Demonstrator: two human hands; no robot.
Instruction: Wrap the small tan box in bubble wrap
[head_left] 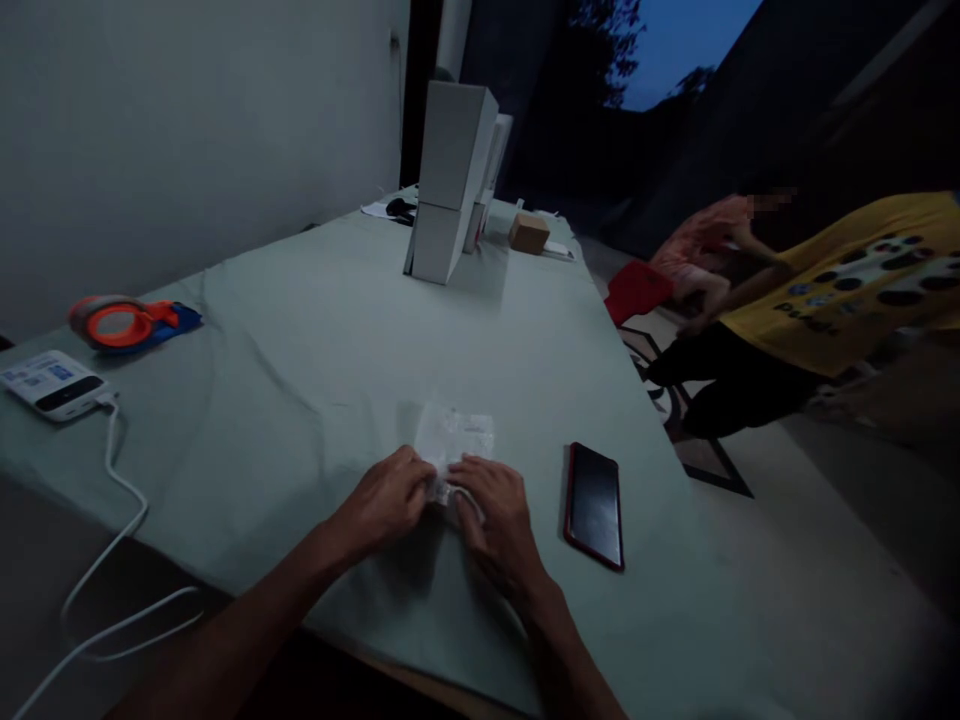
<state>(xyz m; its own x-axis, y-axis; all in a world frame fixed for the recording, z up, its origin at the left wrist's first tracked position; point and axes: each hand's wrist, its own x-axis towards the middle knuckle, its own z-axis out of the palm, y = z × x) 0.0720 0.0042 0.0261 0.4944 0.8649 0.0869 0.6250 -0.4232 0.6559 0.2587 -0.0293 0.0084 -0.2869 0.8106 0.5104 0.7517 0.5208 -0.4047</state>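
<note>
A crinkled, see-through plastic wrapper (455,432), looking like bubble wrap, lies on the pale green table cover near the front. My left hand (390,495) has its fingers curled, pinching the wrapper's near left edge. On the right side of it, my right hand (495,505) presses with bent fingers and also grips the near edge. Whether anything is inside the wrapper I cannot make out. To the right of my right hand lies a dark phone (594,506) with a reddish case edge.
An orange tape dispenser (124,322) and a white device (56,385) with a white cable (112,545) are at left. Tall white boxes (454,180) stand farther back, near a small brown box (529,232). Two people (840,290) are beyond the table's right edge.
</note>
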